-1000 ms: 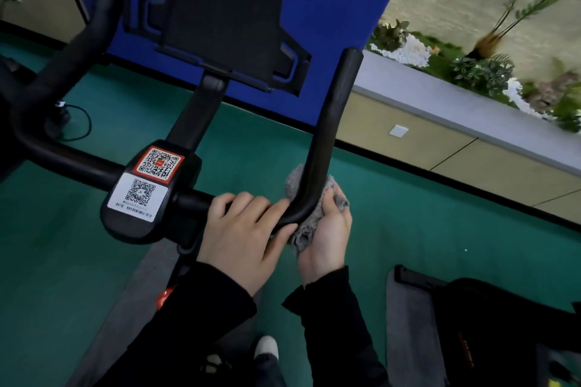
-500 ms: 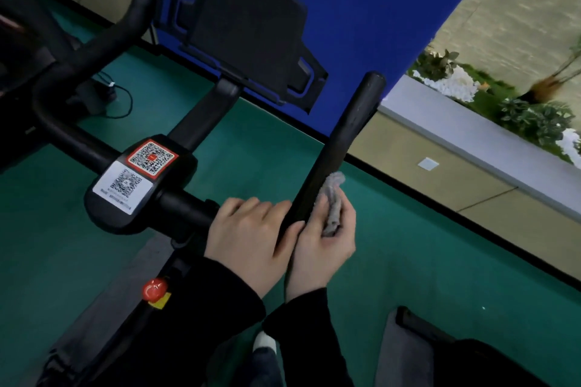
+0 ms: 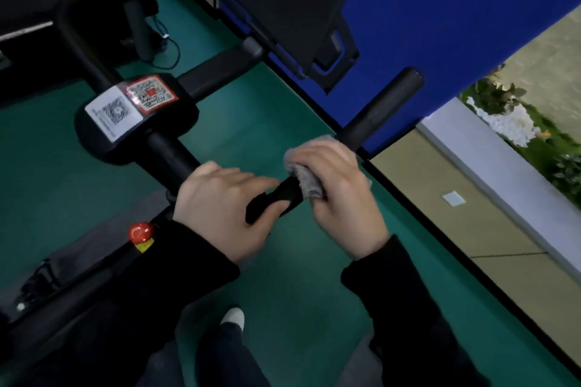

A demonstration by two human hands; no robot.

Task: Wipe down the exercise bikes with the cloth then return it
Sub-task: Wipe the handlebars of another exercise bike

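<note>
Nearest you, one shoe [image 3: 233,316] stands on the green floor [image 3: 283,276]. Your left hand [image 3: 220,207] grips the bar [image 3: 377,107] at its bend, with the fingers pressed together over the top and the thumb curled round the near side. Just beside it, your right hand [image 3: 339,195] holds the grey cloth [image 3: 306,179] round the bar's forward arm. Its fingers are curled close together over the cloth. The cloth lies between palm and bar, touching both. To the left, a red knob [image 3: 140,231] sits on the frame. Beyond the left hand, the hub carries two QR labels [image 3: 132,104]. Farther on stands a dark holder [image 3: 292,0], then a blue panel [image 3: 440,9].
</note>
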